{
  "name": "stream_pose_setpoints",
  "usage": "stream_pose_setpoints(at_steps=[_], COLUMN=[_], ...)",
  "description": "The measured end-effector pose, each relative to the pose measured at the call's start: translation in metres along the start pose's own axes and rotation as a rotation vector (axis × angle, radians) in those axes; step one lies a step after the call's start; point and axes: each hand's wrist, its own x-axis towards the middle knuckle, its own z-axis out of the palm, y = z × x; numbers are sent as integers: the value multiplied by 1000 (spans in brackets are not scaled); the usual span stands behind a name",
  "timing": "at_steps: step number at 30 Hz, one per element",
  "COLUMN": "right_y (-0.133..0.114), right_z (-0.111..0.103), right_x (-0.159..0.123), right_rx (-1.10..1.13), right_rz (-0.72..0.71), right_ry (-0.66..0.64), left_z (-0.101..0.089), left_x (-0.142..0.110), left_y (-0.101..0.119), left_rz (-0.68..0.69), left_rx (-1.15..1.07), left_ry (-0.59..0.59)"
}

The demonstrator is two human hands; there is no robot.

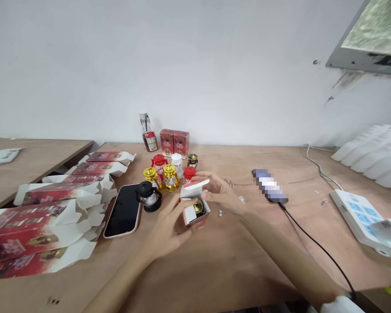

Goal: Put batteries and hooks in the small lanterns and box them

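Observation:
A small open carton [200, 222] stands tilted in front of me, its white flaps up, with a black-and-gold mini lantern [199, 208] inside. My left hand [171, 226] grips the carton from the left, fingers over its near-left edge. At the far right, my right hand [217, 189] has thumb and fingers about the raised white flap [195, 187]. Just beyond are more mini lanterns: a red one [189, 174] partly hidden by the hand, gold ones [171, 178], a white one [177, 164], another red one [159, 162] and a black one [148, 196].
Flattened red cartons [29, 226] lie in a row at left, beside a phone [123, 211]. Two closed red boxes [174, 142] and a bottle [148, 134] stand by the wall. Rightward are a cabled phone [270, 186], a power strip [361, 217] and small metal bits [220, 212].

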Motion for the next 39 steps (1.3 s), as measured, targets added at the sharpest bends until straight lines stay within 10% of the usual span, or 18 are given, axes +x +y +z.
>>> stream_pose_setpoints(at_steps=[9, 16, 23, 33, 39], right_y=[7, 0, 0, 8, -29], right_z=[18, 9, 7, 1, -28], right_x=[-3, -9, -14, -25, -17], right_rx=[-8, -161, -339, -804, -834], right_rz=[-31, -207, -250, -389, -310], right_ry=[-10, -255, -186, -242, -82], left_z=[19, 15, 55, 58, 54], left_x=[-3, 0, -14, -20, -19], left_y=[-11, -10, -43, -48, -53], left_rz=[42, 34, 96, -24, -145], left_rx=[0, -32, -190, -346, -46], left_ry=[122, 90, 425, 214, -41])
